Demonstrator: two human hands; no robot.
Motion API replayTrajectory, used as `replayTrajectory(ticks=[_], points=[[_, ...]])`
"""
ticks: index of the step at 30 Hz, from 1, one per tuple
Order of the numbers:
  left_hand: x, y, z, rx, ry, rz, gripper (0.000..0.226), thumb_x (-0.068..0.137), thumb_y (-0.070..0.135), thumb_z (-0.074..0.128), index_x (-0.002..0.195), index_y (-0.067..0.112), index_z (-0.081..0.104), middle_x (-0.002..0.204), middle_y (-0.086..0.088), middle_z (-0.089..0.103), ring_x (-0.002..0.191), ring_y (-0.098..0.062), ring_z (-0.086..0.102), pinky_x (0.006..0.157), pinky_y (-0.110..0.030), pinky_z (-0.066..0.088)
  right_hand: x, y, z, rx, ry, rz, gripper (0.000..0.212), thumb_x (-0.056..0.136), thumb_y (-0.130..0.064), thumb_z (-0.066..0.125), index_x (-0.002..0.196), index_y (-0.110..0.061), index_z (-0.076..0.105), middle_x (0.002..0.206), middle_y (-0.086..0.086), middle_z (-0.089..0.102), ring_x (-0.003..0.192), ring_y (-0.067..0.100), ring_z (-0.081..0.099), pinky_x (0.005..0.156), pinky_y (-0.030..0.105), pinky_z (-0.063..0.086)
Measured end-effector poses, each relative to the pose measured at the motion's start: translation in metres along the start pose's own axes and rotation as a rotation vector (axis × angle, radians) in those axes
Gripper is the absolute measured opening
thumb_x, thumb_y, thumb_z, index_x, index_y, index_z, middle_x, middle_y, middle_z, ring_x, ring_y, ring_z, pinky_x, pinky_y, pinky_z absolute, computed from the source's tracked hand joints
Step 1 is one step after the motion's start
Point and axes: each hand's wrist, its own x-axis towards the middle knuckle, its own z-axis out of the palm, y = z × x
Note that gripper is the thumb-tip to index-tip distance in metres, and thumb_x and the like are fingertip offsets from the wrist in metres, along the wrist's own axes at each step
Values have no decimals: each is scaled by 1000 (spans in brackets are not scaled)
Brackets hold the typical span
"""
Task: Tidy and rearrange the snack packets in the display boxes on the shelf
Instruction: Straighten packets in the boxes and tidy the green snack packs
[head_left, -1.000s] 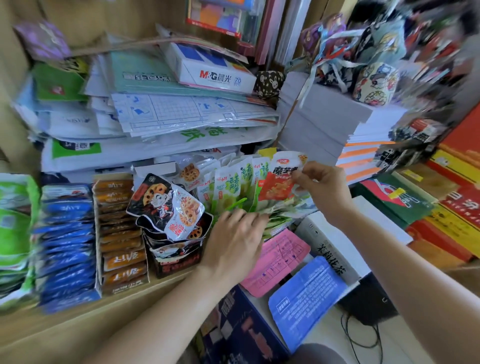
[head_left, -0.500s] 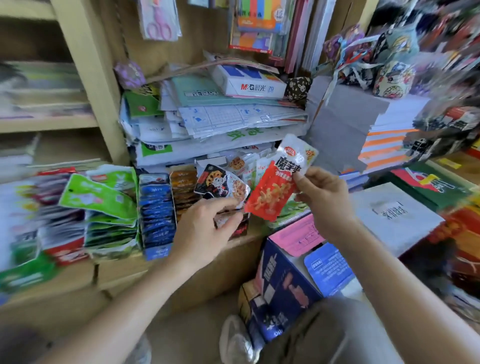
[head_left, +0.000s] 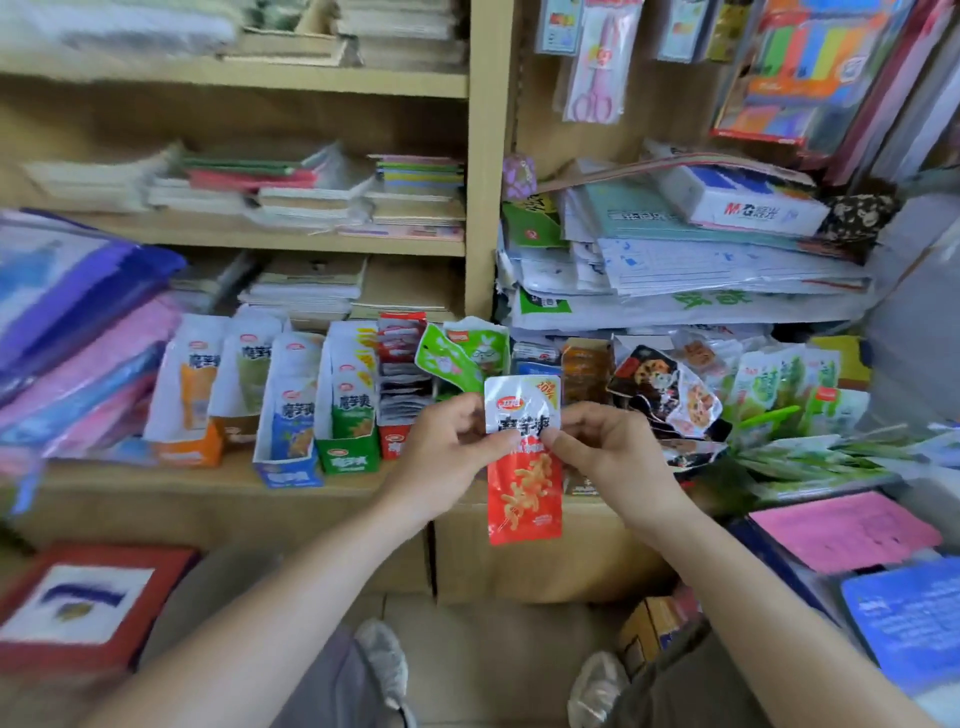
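Figure: two-handed hold for reading a label. My left hand (head_left: 448, 457) and right hand (head_left: 609, 458) each pinch the upper half of the red-and-white snack packet (head_left: 524, 493). The thumb tips lie on its printed face and the other fingers are curled, so neither hand is spread. I hold the packet upright, label toward the camera, just in front of the front edge of the shelf (head_left: 208, 480) and apart from every box. I judge this pose lets me read the flavour and match it to a box. Along that front edge, left of my hands, stand the open display boxes: orange box (head_left: 189, 451), blue box (head_left: 288, 470), green box (head_left: 347, 458) and red box (head_left: 394, 444), each with packets standing in it. By colour the red box seems the likely home. Behind the held packet a green rabbit packet (head_left: 462, 353) leans loose. Toward the shelf's right end, dark lotus-root packets (head_left: 662, 389) and pale green packets (head_left: 779, 384) lie jumbled, not yet sorted.
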Motion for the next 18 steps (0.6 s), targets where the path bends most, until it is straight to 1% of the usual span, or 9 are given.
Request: replayTrajectory(ticks=[3, 6, 9, 11, 12, 13, 14, 16, 18], points=[[-6, -11, -38, 72, 110, -38, 17, 91, 14, 72, 108, 17, 72, 100, 3, 78, 90, -9, 74, 83, -36, 61, 21, 4, 38, 15, -86, -8, 9, 90, -9, 70, 95, -1, 70, 81, 14, 75, 68, 12, 67, 61, 23, 53], [-8, -26, -77, 114, 264, -60, 11, 91, 15, 72, 100, 20, 72, 94, 6, 77, 89, -7, 73, 76, -30, 59, 42, 17, 67, -51, -122, -52, 9, 87, -7, 74, 95, -10, 72, 81, 9, 74, 70, 8, 65, 65, 22, 52], [-3, -44, -119, 68, 426, -69, 5, 92, 13, 71, 97, 14, 71, 90, -1, 76, 79, -5, 71, 63, -19, 52, 63, 37, 86, -300, -94, -155, 16, 85, -10, 76, 99, -17, 73, 87, -4, 72, 79, 3, 64, 72, 16, 48], [5, -57, -147, 66, 525, -51, 15, 88, 23, 74, 88, 10, 67, 82, -13, 72, 74, -15, 67, 66, -29, 48, 77, 51, 95, -532, -53, -259, 28, 84, -16, 78, 111, -18, 71, 103, -8, 69, 100, 8, 61, 83, 14, 43], [10, -63, -158, 67, 559, -48, 22, 87, 27, 74, 81, 9, 63, 77, -19, 67, 72, -20, 63, 67, -33, 46, 84, 58, 99, -635, -51, -323, 37, 82, -20, 80, 118, -19, 69, 115, -5, 66, 110, 14, 58, 90, 19, 41], [17, -69, -167, 60, 579, -43, 25, 87, 27, 74, 76, 10, 60, 74, -22, 63, 71, -21, 60, 67, -34, 45, 90, 64, 103, -734, -59, -386, 47, 81, -25, 80, 125, -21, 65, 127, -2, 62, 119, 20, 53, 97, 27, 41], [23, -72, -174, 42, 594, -36, 22, 90, 23, 73, 77, 9, 60, 75, -23, 63, 72, -20, 59, 65, -32, 46, 97, 69, 107, -832, -69, -429, 56, 80, -32, 80, 132, -24, 60, 138, -1, 55, 126, 24, 46, 101, 37, 40], [39, -71, -181, -5, 617, -7, 9, 94, 12, 68, 86, 13, 66, 81, -15, 70, 76, -18, 63, 60, -25, 51, 109, 74, 113, -1002, -95, -461, 73, 80, -46, 76, 144, -31, 46, 156, -3, 36, 141, 29, 31, 105, 51, 35], [57, -65, -184, -12, 634, 50, 17, 95, 7, 66, 89, 23, 68, 85, -7, 73, 77, -17, 66, 61, -27, 55, 125, 73, 114, -1103, -141, -441, 81, 80, -58, 69, 150, -36, 35, 163, -6, 22, 149, 30, 18, 110, 56, 29]])
